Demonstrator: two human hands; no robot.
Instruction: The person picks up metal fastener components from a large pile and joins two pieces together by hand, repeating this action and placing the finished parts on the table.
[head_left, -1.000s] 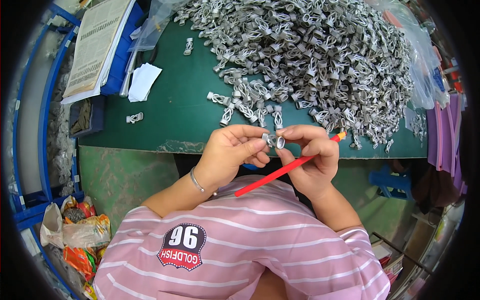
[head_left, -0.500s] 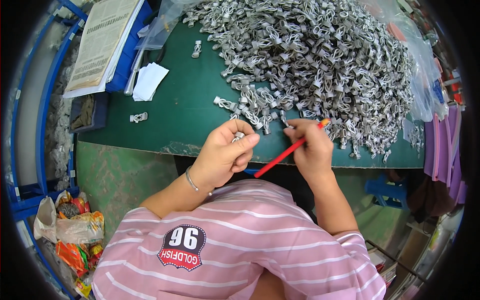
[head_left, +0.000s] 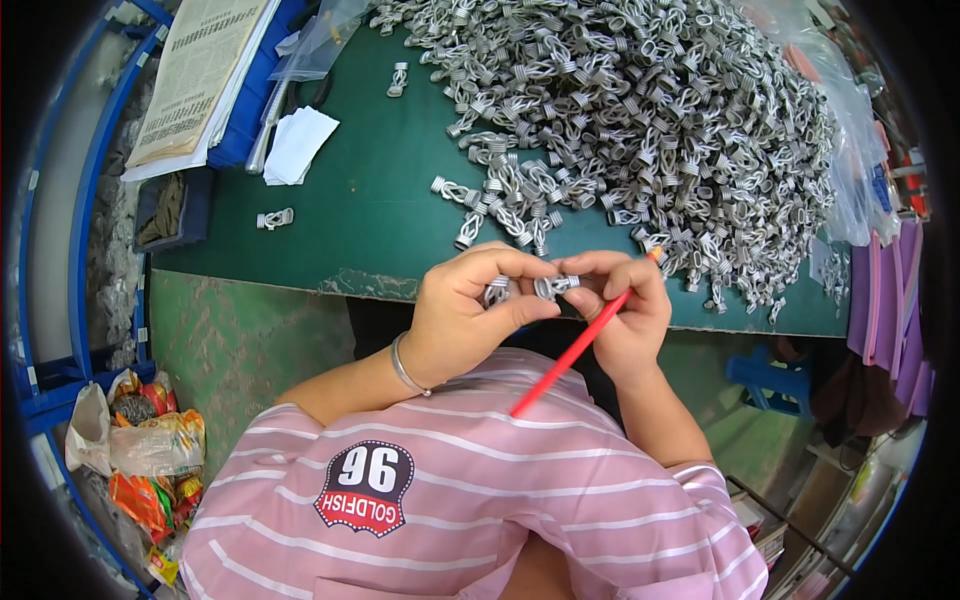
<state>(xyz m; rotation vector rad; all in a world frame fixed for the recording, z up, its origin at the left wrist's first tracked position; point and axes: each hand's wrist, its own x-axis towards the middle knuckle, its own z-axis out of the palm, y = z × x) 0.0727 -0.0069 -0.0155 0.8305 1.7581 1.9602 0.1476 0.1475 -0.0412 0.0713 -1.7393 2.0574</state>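
Just off the table's front edge, my left hand (head_left: 462,298) and my right hand (head_left: 632,318) meet fingertip to fingertip. Between them is a small silver-grey metal fitting (head_left: 553,287) with a ribbed ring end and looped wire-like body. Another such fitting (head_left: 496,291) sits in the curled fingers of my left hand. My right hand also keeps a red pencil (head_left: 570,354) slanted through its grip, its lower end toward my shirt. Beyond my hands lies a small cluster of loose fittings (head_left: 515,190), touching a large heap of the same fittings (head_left: 640,120).
Two single fittings, one near (head_left: 275,218) and one farther (head_left: 398,79), lie left on the green tabletop (head_left: 350,190). White paper slips (head_left: 298,146), a blue file holder with papers (head_left: 240,130) and a dark bin (head_left: 176,208) stand at left. Clear plastic (head_left: 850,150) borders the heap's right.
My right hand has come away from the cluster with a fitting and moved left to my left hand. The pencil has tilted more steeply. My left hand's fingers have opened around the fittings.
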